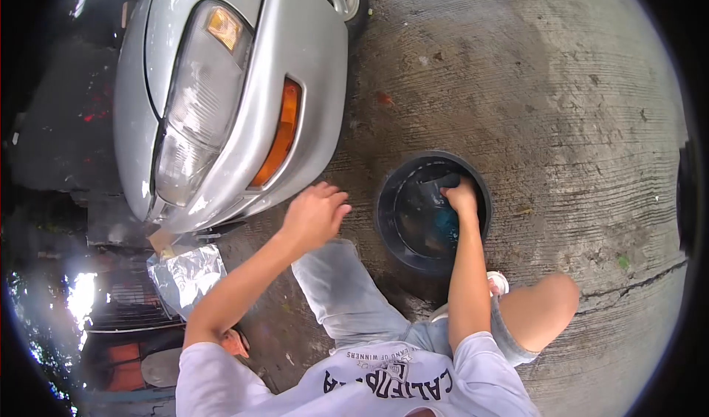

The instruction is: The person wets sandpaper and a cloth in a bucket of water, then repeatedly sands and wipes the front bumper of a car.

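One dark bucket (pixel 385 228) stands on the concrete ground (pixel 591 158), just in front of the person and near the front corner of a silver car (pixel 255 99). The right hand (pixel 461 195) reaches down inside it, near the far right part of the wall. Its fingers are bent and meet a dark item (pixel 441 183) (perhaps a cloth, though its shape is unclear); I cannot tell how firmly they close on it. Below that hand, a blue patch (pixel 447 223) shows inside the bucket.

The left hand (pixel 317 214) hangs half open beside the car's bumper, its fingers loosely curved, back upward, with nothing visible in it. An orange lamp (pixel 279 132) sits in the bumper, next to a cloudy headlight (pixel 196 114). Crumpled foil (pixel 188 273) lies left of the left forearm. The person wears a white T-shirt (pixel 354 395) with dark lettering.
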The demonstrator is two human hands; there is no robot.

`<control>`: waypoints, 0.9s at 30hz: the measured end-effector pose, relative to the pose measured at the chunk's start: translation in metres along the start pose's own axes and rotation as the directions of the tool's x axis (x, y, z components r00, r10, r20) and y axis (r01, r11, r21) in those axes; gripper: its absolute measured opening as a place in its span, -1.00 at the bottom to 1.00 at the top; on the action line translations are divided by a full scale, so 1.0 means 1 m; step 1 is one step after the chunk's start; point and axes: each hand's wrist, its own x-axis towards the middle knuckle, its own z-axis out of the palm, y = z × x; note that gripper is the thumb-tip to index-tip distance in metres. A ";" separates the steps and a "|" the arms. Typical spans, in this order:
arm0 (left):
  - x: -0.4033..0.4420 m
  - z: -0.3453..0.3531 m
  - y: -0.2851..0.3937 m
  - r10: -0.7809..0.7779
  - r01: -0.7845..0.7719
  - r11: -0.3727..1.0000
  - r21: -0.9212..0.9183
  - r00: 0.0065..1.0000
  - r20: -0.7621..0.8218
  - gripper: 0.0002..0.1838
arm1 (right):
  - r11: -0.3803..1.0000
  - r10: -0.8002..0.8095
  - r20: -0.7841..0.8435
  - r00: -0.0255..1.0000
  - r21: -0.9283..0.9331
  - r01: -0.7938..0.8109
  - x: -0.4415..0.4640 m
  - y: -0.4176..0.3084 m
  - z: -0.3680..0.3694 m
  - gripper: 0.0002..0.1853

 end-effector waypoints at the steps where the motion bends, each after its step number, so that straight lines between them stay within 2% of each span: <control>1: 0.014 0.020 0.018 0.011 -0.012 0.979 -0.204 1.000 -0.008 -0.59 | 0.988 0.081 0.051 0.995 -0.133 -0.073 -0.013 -0.027 -0.013 -0.36; 2: 0.032 0.048 0.034 0.022 -0.025 0.915 -0.403 1.000 -0.013 -0.59 | 0.981 0.103 0.047 0.994 -0.172 -0.093 -0.014 -0.027 -0.015 -0.38; 3: 0.060 0.085 0.043 -0.007 0.003 0.869 -0.496 1.000 -0.006 -0.51 | 0.984 0.033 -0.016 0.999 -0.174 -0.035 -0.014 -0.022 -0.014 -0.42; 4: 0.089 0.125 0.052 -0.034 0.028 0.813 -0.581 0.999 0.000 -0.43 | 0.991 0.078 0.038 0.996 -0.112 -0.073 -0.016 -0.032 -0.023 -0.44; 5: 0.108 0.162 0.066 -0.060 0.023 0.836 -0.548 0.997 -0.049 -0.34 | 0.996 0.085 0.089 0.992 0.011 -0.086 -0.019 -0.036 -0.026 -0.45; 6: 0.123 0.192 0.081 -0.088 0.023 0.859 -0.511 0.991 -0.104 -0.24 | 0.998 0.020 0.090 0.996 -0.059 -0.015 -0.029 -0.057 -0.038 -0.46; 8: 0.129 0.235 0.109 -0.060 0.005 0.922 -0.387 0.990 -0.131 -0.14 | 0.987 0.054 0.101 0.993 -0.156 -0.038 -0.049 -0.093 -0.055 -0.45; 9: 0.126 0.210 0.125 -0.117 0.162 0.881 -0.444 0.985 0.127 -0.20 | 0.987 0.009 0.031 0.999 -0.162 -0.004 -0.052 -0.093 -0.051 -0.49; 10: 0.122 0.218 0.130 -0.109 0.136 0.905 -0.403 0.990 0.088 -0.38 | 0.985 -0.003 0.043 0.999 -0.173 0.010 -0.054 -0.092 -0.049 -0.49; 12: 0.116 0.227 0.125 -0.016 -0.017 0.929 -0.370 0.996 -0.085 -0.61 | 0.989 0.031 0.025 0.999 -0.143 -0.027 -0.051 -0.092 -0.047 -0.56; 13: 0.111 0.208 0.120 -0.088 0.077 0.767 -0.637 0.996 0.015 -0.70 | 0.985 0.006 -0.003 1.000 -0.172 -0.006 -0.049 -0.087 -0.043 -0.58; 14: 0.104 0.183 0.117 -0.115 0.162 0.524 -0.836 0.986 0.119 -0.78 | 0.979 -0.021 -0.035 0.999 -0.201 0.014 -0.046 -0.079 -0.040 -0.59; 15: 0.099 0.171 0.111 -0.136 0.145 0.287 -0.947 0.985 0.109 -0.82 | 0.985 0.001 -0.002 1.000 -0.171 -0.002 -0.043 -0.075 -0.043 -0.57; 16: 0.097 0.158 0.105 -0.147 0.130 0.280 -0.951 0.985 0.092 -0.82 | 0.989 0.033 0.026 0.999 -0.142 -0.029 -0.043 -0.074 -0.045 -0.55; 17: 0.092 0.148 0.102 -0.105 0.080 -0.145 -0.986 0.990 0.096 -0.80 | 0.998 -0.066 0.018 0.998 0.006 0.066 -0.046 -0.069 -0.044 -0.43; 18: 0.084 0.140 0.102 -0.055 0.044 -0.548 -0.835 0.995 0.088 -0.77 | 0.998 -0.061 0.017 0.998 -0.009 0.061 -0.042 -0.061 -0.038 -0.43; 20: 0.075 0.118 0.092 0.027 -0.056 -0.760 -0.647 0.993 -0.117 -0.68 | 0.974 0.131 0.155 0.979 0.162 -0.156 -0.026 -0.031 -0.034 -0.30; 21: 0.067 0.103 0.088 0.041 -0.047 -0.842 -0.538 0.988 -0.150 -0.67 | 0.929 0.142 0.232 0.962 0.305 -0.211 -0.025 -0.024 -0.032 -0.20; 22: 0.062 0.093 0.085 0.025 -0.055 -0.872 -0.486 0.987 -0.157 -0.65 | 0.797 0.200 0.333 0.921 0.491 -0.351 -0.046 -0.063 -0.041 -0.18; 24: 0.067 0.109 0.074 -0.038 -0.115 -0.769 -0.629 0.990 -0.134 -0.55 | 0.727 0.309 0.255 0.916 0.557 -0.400 -0.067 -0.117 -0.044 -0.22; 25: 0.069 0.116 0.075 -0.026 -0.107 -0.772 -0.626 0.990 -0.138 -0.55 | 0.729 0.312 0.241 0.919 0.559 -0.394 -0.064 -0.115 -0.040 -0.22; 27: 0.069 0.134 0.075 -0.210 -0.121 -0.554 -0.824 0.978 -0.002 -0.44 | 0.420 0.171 0.373 0.912 0.810 -0.410 -0.054 -0.107 -0.026 -0.28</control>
